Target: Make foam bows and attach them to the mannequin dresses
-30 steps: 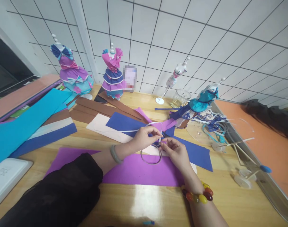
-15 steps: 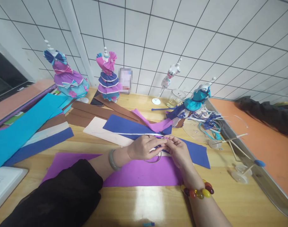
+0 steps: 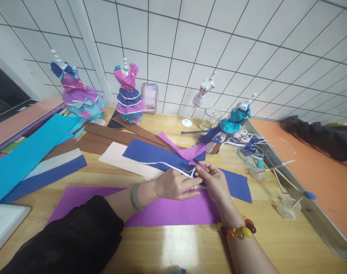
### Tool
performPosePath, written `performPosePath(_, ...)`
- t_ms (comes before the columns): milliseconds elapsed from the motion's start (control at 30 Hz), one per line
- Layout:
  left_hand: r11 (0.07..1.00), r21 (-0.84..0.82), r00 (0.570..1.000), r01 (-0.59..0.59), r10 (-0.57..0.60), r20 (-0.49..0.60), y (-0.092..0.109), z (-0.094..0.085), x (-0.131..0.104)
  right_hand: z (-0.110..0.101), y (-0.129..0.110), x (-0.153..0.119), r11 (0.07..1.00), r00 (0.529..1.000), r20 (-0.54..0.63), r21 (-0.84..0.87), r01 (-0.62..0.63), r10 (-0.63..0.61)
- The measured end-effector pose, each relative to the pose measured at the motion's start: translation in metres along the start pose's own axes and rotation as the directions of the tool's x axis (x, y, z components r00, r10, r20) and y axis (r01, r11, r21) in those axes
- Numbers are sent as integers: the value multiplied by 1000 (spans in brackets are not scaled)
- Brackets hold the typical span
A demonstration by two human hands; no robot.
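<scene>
Pinching the pleated purple bow (image 3: 193, 162) with the right hand (image 3: 215, 180), presumably to keep folds gathered; holding the left hand (image 3: 172, 184) beside white ribbon (image 3: 170, 166), grip too hidden to tell.

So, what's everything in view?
Small pleated piece: 1, purple, in right hand
Narrow flat strip: 1, white, centre
Large flat sheet: 1, purple, front centre
Overlapping flat sheets: at least 2, blue, pale pink, centre
Long flat strips: several, brown, behind those
Layered flat bands: several, turquoise, white, blue, left
Dressed miniature mannequins: 3, multicoloured, back
Undressed miniature mannequin: 1, patterned white, back
Round jar: 1, clear, right of it
Tangled ribbons: uncounted, blue, white, right
Ball-tipped stick: 1, blue tip, right
Flat slab: 1, white, left edge
Wooden table: 1, tan, below
Tiled wall: 1, white, behind
Left hand: 1, black sleeve, grey bangle, centre
Right hand: 1, beaded bracelet, centre
</scene>
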State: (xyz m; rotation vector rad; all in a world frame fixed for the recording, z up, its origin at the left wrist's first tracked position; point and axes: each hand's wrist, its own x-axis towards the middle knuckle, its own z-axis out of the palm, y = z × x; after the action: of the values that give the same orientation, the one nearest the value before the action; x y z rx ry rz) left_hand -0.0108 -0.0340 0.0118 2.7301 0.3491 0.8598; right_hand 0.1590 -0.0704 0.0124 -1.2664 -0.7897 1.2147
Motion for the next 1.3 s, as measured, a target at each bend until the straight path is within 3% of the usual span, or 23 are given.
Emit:
performPosePath(100, 993, -27, 992, 114, -115, -48, 4, 0, 1, -1, 1, 1, 1000, 999, -37, -14, 23, -23)
performPosePath(200, 957, -55, 956, 286, -289, -59, 7, -3, 6, -1, 3, 2, 998, 997, -56, -36, 51, -53)
performPosePath(367, 835, -71, 835, 546, -536, 124, 11, -19, 18, -1, 4, 3, 994, 994, -60, -68, 88, -92)
performPosePath(567, 680, -310, 747, 665, -599, 289, 11, -34, 23, 1, 3, 4, 983, 986, -79, -124, 134, -144)
performPosePath(700, 450, -508, 665, 734, -628, 404, 10, -37, 26, 1, 5, 3, 978, 982, -80, -133, 158, -170)
performPosePath(767, 292, -574, 630, 765, -529, 569, 9, -42, 29, 1, 5, 2, 971, 976, -84, -151, 185, -200)
performPosePath(833, 182, -554, 583, 812, -271, 766, 9, -50, 30, 1, 6, 2, 961, 969, -91, -178, 213, -232)
performPosePath(900, 176, -467, 472, 866, 19, 882, 9, -57, 30, 1, 6, 1, 950, 962, -104, -212, 228, -254)
performPosePath(967, 199, -413, 384, 889, 166, 908, 9, -59, 30, 2, 6, 1, 941, 957, -115, -246, 233, -267)
performPosePath(1000, 187, -418, 392, 889, 162, 906, 9, -58, 29, 2, 6, 1, 934, 954, -119, -270, 236, -275)
performPosePath(1033, 155, -444, 431, 883, 109, 896, 8, -55, 28, 3, 5, 1, 922, 950, -122, -304, 241, -288)
performPosePath(1100, 37, -562, 562, 826, -130, 817, 5, -44, 27, 4, 5, -1, 874, 933, -120, -407, 265, -339)
performPosePath(1133, -27, -628, 599, 778, -270, 754, 2, -38, 26, 5, 5, -2, 832, 919, -113, -478, 283, -377)
performPosePath(1167, -96, -679, 605, 728, -377, 702, -1, -31, 25, 5, 5, -4, 776, 902, -98, -554, 302, -420)
performPosePath(1200, -184, -700, 585, 690, -428, 689, -4, -26, 24, 6, 5, -6, 712, 883, -72, -623, 324, -465)
performPosePath(1300, -392, -723, 543, 569, -481, 688, -14, -13, 22, 8, 7, -10, 518, 823, 71, -746, 420, -564)
